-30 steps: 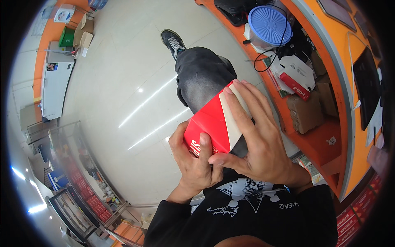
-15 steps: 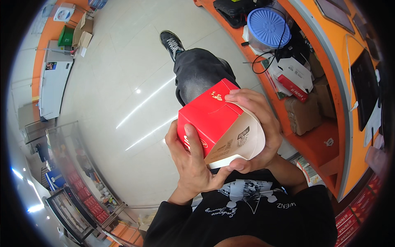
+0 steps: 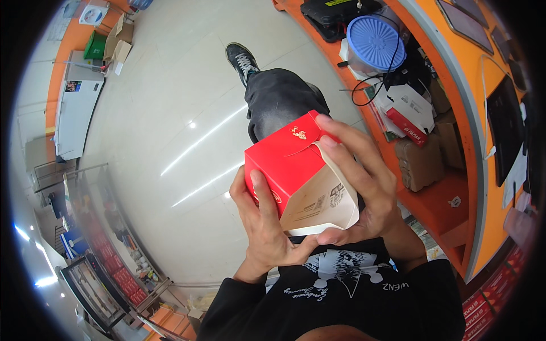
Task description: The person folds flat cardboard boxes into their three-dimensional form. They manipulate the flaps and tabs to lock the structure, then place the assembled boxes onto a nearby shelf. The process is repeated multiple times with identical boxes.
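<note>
Between my two hands is a red cardboard box [image 3: 284,156], tilted above my lap. Its outside is red with a small gold print, and its pale inside shows at the end facing me, along with a curved flap. My left hand [image 3: 264,213] grips the left side, fingers laid on the red panel and thumb at the lower edge. My right hand [image 3: 364,176] wraps the right side, with fingertips over the top edge and thumb on the pale flap. Part of the box's right side is hidden behind the right fingers.
On the right stands an orange desk [image 3: 449,62] with a shelf holding a blue-lidded tub [image 3: 375,41], a white and red carton [image 3: 409,111] and brown cardboard [image 3: 420,162]. A glass-sided rack [image 3: 108,227] with red packs is at the left. A white chest [image 3: 79,111] stands farther off.
My right hand has shifted up along the box, its fingers reaching farther over the top edge. The flap under it is bent inward more. The left hand keeps its hold.
</note>
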`<action>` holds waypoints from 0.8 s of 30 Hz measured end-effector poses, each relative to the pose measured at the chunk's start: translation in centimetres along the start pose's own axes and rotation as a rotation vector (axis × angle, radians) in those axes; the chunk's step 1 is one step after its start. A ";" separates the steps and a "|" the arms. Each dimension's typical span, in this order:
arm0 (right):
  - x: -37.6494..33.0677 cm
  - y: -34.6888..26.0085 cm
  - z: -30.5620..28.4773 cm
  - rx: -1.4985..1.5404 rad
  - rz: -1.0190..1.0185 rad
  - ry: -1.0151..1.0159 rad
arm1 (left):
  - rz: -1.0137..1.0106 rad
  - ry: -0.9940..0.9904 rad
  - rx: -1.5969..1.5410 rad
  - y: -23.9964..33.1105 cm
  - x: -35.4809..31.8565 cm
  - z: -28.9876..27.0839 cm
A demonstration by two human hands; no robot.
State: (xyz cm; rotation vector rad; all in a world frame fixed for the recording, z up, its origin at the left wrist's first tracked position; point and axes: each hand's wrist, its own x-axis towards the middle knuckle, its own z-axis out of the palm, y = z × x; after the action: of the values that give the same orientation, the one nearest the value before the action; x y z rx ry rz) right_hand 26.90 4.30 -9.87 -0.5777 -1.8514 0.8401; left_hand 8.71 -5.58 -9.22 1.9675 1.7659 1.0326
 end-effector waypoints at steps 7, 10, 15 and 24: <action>0.4 -0.2 -0.4 -0.131 -0.005 -0.162 | -0.002 0.025 -0.076 -0.1 -0.2 0.2; 0.6 -0.5 0.0 -0.244 0.056 -0.168 | 0.006 0.034 -0.112 0.0 -0.2 0.4; 1.0 -1.0 0.6 -0.328 0.143 -0.199 | 0.044 0.050 -0.043 0.2 -0.2 0.5; 2.7 -1.2 1.7 -0.376 0.081 -0.278 | 0.000 0.081 0.086 0.7 -0.7 0.1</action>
State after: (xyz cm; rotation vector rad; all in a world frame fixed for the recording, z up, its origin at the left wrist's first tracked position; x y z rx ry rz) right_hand 24.27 4.89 -7.81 -0.8062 -2.2766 0.6512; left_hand 9.25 -6.41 -9.06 2.0021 1.8825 1.0668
